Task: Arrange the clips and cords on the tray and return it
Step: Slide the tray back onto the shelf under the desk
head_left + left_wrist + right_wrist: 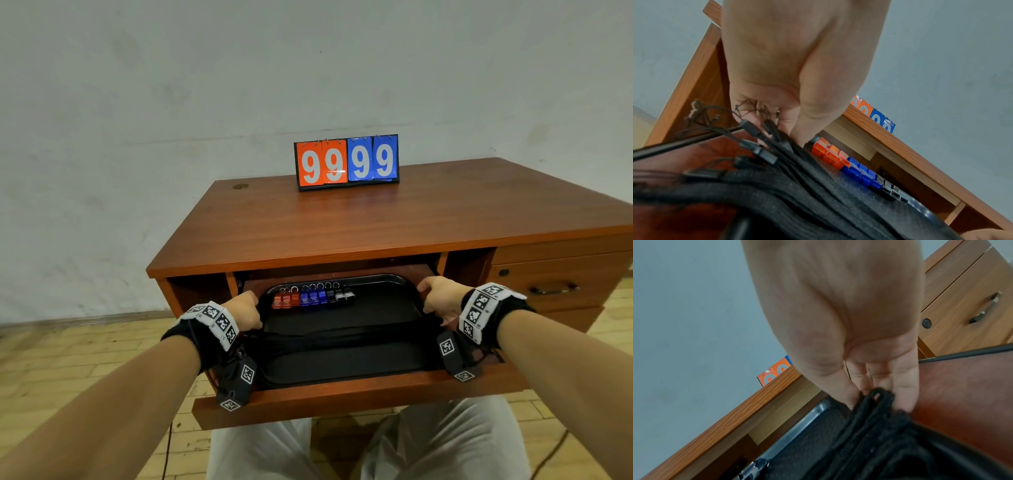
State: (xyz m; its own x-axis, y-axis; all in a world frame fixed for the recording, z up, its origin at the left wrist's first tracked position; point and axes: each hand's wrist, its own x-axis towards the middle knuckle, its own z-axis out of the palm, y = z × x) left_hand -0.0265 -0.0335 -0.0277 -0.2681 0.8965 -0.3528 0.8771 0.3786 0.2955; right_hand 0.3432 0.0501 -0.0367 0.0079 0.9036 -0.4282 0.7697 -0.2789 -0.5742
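**Settle the cords, keep the row of clips straight**

Head view: the tray [407, 291] lies on the pull-out shelf [342, 394] at lower centre, clips [313, 297] along its far edge.

Left wrist view: the left hand [789, 73] pinches the cords [797, 186] at their connector ends.

Right wrist view: the right hand [849, 321] pinches their looped ends; best to lower both ends level.

We count nine clips [313, 297] at the tray's [416, 301] far rim: three red, three blue, three black. We cannot count the bunched cords [342, 337].
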